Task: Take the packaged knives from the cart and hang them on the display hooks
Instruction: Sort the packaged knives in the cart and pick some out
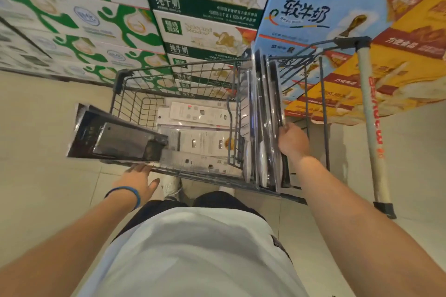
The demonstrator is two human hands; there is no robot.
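Note:
A wire shopping cart (173, 75) stands in front of me. Several packaged knives (200, 113) lie flat in its basket, white backs up. My left hand (138, 176), wearing a blue wristband, holds a stack of dark packaged knives (115, 135) from underneath, flat over the cart's left rim. My right hand (292, 140) grips the edge of several packaged knives (265, 116) that stand upright in the cart's rear section. No display hooks are in view.
Stacked milk cartons (205, 7) fill the wall beyond the cart, green and white at left, blue and orange at right. The cart's handle (371, 116) runs down the right side. My legs and a white shoe (172, 188) are close to the cart's near edge on the beige tiled floor.

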